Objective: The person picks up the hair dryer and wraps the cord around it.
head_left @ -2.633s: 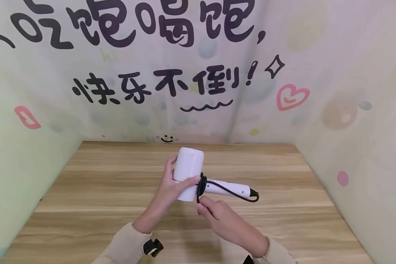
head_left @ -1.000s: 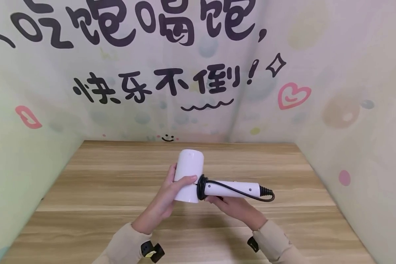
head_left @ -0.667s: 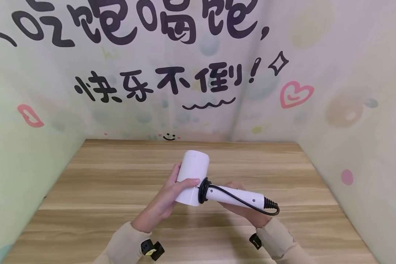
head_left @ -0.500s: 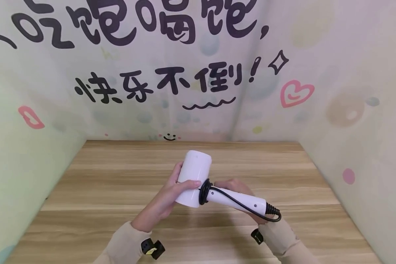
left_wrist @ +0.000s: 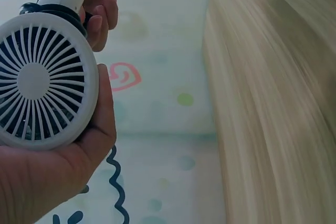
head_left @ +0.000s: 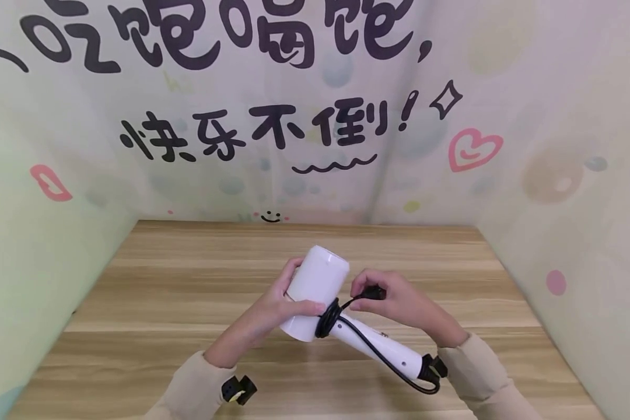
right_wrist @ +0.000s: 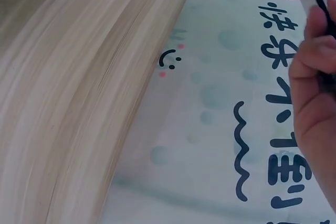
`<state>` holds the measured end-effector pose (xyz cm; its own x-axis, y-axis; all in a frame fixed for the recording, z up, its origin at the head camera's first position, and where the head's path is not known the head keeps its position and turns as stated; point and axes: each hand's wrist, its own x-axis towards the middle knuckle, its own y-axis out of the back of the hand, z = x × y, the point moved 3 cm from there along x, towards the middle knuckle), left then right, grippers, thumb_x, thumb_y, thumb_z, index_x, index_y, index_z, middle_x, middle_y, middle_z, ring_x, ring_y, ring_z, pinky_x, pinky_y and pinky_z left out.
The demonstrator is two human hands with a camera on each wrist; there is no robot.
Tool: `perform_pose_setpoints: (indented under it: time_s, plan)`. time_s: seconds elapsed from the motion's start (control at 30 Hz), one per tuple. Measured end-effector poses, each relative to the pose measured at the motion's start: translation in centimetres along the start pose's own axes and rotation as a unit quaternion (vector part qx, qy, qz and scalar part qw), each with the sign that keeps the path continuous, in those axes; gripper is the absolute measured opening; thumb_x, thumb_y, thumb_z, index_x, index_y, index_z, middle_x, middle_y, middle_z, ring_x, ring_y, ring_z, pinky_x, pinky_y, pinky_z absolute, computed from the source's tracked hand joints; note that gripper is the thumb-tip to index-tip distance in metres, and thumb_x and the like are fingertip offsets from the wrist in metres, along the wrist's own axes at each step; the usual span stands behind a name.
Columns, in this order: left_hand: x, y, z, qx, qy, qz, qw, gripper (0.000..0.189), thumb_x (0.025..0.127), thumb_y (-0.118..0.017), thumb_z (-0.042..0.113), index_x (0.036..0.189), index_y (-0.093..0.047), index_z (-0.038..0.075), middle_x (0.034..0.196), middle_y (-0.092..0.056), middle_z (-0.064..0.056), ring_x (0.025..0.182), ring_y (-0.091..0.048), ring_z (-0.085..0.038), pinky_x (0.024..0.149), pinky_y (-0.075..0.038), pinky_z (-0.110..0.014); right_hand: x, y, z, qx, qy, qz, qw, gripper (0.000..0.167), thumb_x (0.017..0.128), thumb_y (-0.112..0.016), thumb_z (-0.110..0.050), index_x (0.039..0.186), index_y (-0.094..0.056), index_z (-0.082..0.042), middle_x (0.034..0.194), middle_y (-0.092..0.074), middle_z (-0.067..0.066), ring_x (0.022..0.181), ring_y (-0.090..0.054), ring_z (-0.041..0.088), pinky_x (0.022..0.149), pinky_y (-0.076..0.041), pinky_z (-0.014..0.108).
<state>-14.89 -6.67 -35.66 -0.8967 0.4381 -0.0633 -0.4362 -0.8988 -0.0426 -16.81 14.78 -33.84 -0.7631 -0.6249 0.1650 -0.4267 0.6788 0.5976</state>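
Observation:
A white hair dryer point(head_left: 320, 274) is held up over the table, its handle slanting down to the right. My left hand point(head_left: 273, 306) grips the barrel, thumb across the near side. In the left wrist view the round slatted grille point(left_wrist: 34, 80) faces the camera, with the palm beneath it. A black cord point(head_left: 328, 319) is coiled round the neck and runs along the handle to its end. Beyond the handle, my right hand point(head_left: 404, 300) pinches the cord's black plug end point(head_left: 374, 293). The right wrist view catches the curled right hand point(right_wrist: 317, 87) only at its edge.
The wood-grain table point(head_left: 189, 350) lies under both hands. A pale printed wall point(head_left: 273, 186) with black lettering rises at its back edge, and similar walls stand left and right. Black straps with small devices sit at the sleeves.
The right hand has gone from below the neck, behind the handle, to its far side and now holds the plug end. The dryer has tilted, its handle end swinging down.

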Motion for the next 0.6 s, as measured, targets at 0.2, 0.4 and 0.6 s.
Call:
perform_pose_setpoints:
  time_s: [0.2,0.4,0.6]
  plan:
    - [0.1,0.2,-0.3,0.032,0.014,0.027,0.9990,0.077,0.075,-0.075,0.024,0.137,-0.029,0.023,0.114,-0.051,-0.018,0.089,-0.060,-0.025,0.067,-0.055,-0.039,-0.7,0.1,-0.4,0.002,0.005,-0.042,0.9991,0.014,0.086,-0.065,-0.012,0.098,-0.060,-0.008,0.092,-0.064,0.005,0.082,-0.058,0.005,0.068,-0.051,0.022]
    - [0.5,0.1,-0.9,0.044,0.032,0.066,0.9963,0.078,0.076,-0.075,0.026,0.138,-0.028,0.021,0.114,-0.052,-0.019,0.087,-0.061,-0.025,0.067,-0.055,-0.038,-1.1,0.3,-1.1,-0.071,0.032,-0.042,0.9961,0.020,0.089,-0.062,-0.014,0.108,-0.062,-0.010,0.096,-0.067,0.000,0.081,-0.056,0.004,0.067,-0.049,0.021]
    - [0.6,0.2,-2.1,0.054,0.036,0.116,0.9911,0.082,0.074,-0.076,0.023,0.140,-0.028,0.020,0.116,-0.052,-0.018,0.086,-0.061,-0.025,0.066,-0.055,-0.037,-1.5,0.2,-2.2,-0.099,0.095,-0.023,0.9902,0.014,0.091,-0.057,-0.007,0.102,-0.064,-0.011,0.095,-0.067,-0.001,0.082,-0.058,0.004,0.069,-0.050,0.022]
